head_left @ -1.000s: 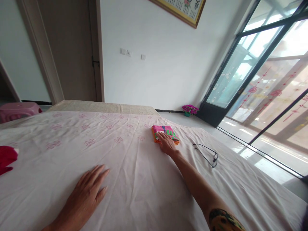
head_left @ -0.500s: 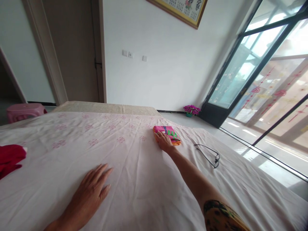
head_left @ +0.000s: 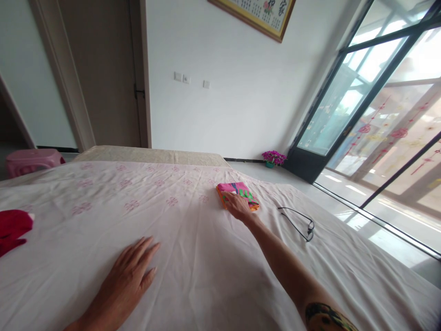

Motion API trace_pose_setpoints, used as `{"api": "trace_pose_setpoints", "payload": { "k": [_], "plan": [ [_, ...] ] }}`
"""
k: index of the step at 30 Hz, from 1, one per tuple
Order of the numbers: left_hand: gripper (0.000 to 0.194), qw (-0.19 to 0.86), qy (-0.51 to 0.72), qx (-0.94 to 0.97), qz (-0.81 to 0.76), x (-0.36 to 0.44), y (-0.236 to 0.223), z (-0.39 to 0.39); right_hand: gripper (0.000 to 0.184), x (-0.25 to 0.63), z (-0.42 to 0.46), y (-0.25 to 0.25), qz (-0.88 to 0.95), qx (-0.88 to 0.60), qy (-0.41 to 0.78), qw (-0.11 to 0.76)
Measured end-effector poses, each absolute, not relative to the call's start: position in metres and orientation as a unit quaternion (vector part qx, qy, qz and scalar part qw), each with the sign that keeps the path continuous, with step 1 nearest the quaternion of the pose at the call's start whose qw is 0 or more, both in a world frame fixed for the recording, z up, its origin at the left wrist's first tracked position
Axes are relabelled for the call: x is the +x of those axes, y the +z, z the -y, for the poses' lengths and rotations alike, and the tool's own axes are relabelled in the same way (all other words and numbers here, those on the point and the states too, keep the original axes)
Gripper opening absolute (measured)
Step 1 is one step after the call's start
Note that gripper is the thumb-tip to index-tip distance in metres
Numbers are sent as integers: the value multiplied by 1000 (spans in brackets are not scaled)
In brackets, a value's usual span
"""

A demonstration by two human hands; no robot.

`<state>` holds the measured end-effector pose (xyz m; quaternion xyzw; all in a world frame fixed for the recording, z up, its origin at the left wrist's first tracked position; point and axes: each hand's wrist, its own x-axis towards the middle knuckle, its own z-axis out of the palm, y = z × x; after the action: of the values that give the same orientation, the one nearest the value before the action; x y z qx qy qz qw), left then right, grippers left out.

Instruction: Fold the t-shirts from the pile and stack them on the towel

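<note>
A folded cloth point(head_left: 246, 191), pink on top with green and dark patterns and orange edges, lies on the bed sheet. My right hand point(head_left: 237, 205) reaches out to its near left side, fingers bent and closed at the cloth; some fingertips are hidden. My left hand point(head_left: 126, 273) rests palm down on the white sheet point(head_left: 193, 266), open, with its fingers stretched forward and the thumb apart. Nothing is in it.
Black-framed glasses point(head_left: 305, 225) lie right of the cloth. At the left edge is a red cloth point(head_left: 15, 230). Beyond the bed stand a pink stool point(head_left: 34, 160) and a pot of purple flowers point(head_left: 274, 157). Glass doors point(head_left: 361, 110) are at the right.
My right hand's fingers have gone from spread flat on the folded cloth to bent at it. The cloth's left edge has shifted slightly left. My left hand stays about where it was.
</note>
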<state>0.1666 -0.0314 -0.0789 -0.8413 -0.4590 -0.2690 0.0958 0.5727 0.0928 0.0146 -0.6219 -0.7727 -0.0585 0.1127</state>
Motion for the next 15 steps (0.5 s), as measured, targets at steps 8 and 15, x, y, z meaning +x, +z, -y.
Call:
{"api": "trace_pose_setpoints", "payload": {
  "k": [8,15],
  "plan": [
    [48,98,-257,-840,468,165,-81,31,57,583,-139,16,648,-755,-58,86],
    [47,106,-250,-841,467,166,-79,30,56,589,-143,-8,658,-751,-27,54]
  ]
}}
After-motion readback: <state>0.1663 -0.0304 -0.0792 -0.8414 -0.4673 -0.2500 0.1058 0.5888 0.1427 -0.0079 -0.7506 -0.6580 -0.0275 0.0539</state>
